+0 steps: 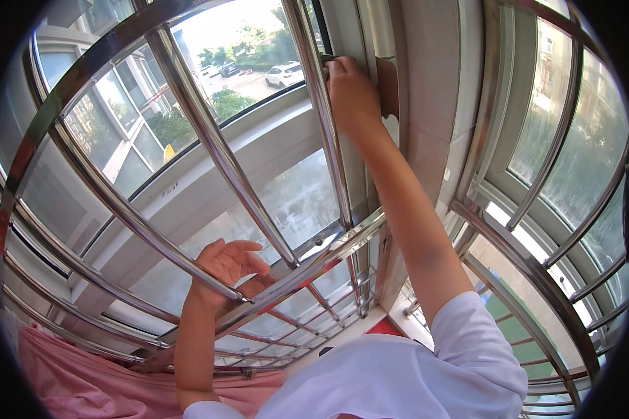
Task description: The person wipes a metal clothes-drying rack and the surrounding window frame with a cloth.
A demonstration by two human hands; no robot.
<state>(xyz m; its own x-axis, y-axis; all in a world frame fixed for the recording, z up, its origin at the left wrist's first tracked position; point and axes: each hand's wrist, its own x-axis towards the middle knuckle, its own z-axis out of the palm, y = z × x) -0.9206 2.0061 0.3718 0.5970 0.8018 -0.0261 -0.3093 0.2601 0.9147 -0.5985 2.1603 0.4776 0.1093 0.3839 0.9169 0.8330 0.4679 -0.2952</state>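
My left hand [232, 262] is held palm up with its fingers loosely spread. A shiny metal bar [129, 213] crosses in front of its palm, close above the horizontal metal rail [293, 279]. Nothing shows in that hand. Farther up, my right arm reaches along the wall side to the window frame [346, 42]. There my right hand [354, 91] is closed, its fingers bent at the frame's edge beside another upright bar [323, 105]. What its fingertips hold is hidden. The window pane [258, 49] lies beyond the bars.
Pink cloth [84, 377] hangs at the lower left. A second barred window [559, 126] stands to the right, past a pale wall corner [440, 105]. Below the rail runs a lower metal grille [307, 318]. Parked cars [284, 74] and trees show outside.
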